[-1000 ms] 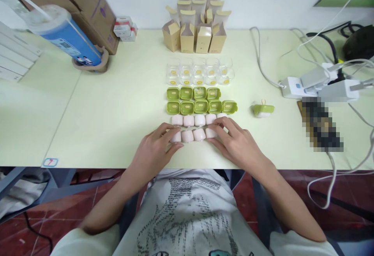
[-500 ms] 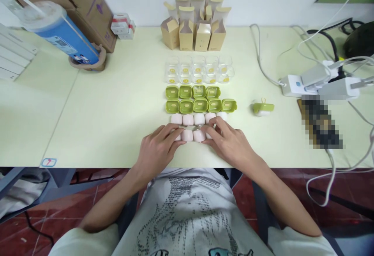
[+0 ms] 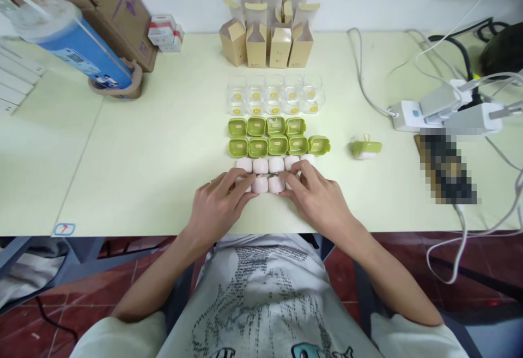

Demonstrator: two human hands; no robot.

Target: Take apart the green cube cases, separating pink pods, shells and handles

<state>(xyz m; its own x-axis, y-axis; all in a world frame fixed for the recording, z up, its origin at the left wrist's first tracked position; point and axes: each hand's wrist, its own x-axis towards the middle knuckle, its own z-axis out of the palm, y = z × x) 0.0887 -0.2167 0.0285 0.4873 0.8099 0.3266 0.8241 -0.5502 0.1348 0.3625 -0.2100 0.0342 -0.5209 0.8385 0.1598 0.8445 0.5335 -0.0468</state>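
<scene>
Near the table's front edge, small pale pink rounded pieces stand in two rows. Fingers of my left hand close on the left end of the front row. At the right end, my right hand grips the same row, its index finger reaching toward the back row. My fingers partly hide the end pieces. Just behind lie two rows of green open shells, and beyond them clear plastic covers with yellow marks. Off to the right sits a single green-and-white piece with a small loop.
Open tan cardboard boxes stand by the wall. At left are a blue cup in a cardboard holder, a brown carton and small white boxes. A power strip with cables and a blurred-out object lie right.
The front row has moved slightly away from me, closer to the back row, with both hands still at its ends. The whole view has shifted a little.
</scene>
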